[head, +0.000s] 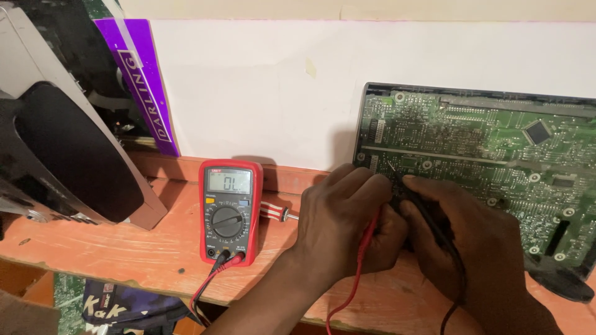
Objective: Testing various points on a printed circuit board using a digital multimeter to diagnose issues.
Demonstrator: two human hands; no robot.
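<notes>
Probing is proceeding at the lower left corner of the green circuit board (472, 142), which is leaning against the white wall (261, 87). The left hand (347, 217) is clenching the red probe (371, 231); the right hand (472, 242) is gripping the black probe (428, 214), its needle tip pointing at the board. The red multimeter (228, 211) is lying on the wooden surface (112, 248), just beside the left hand, both leads plugged in. Advisable: keeping tips steady and apart, resting both wrists on the surface, touching one pad each, and glancing at the display only once contact is firm. A striped screwdriver (276, 212) is lying behind the meter.
</notes>
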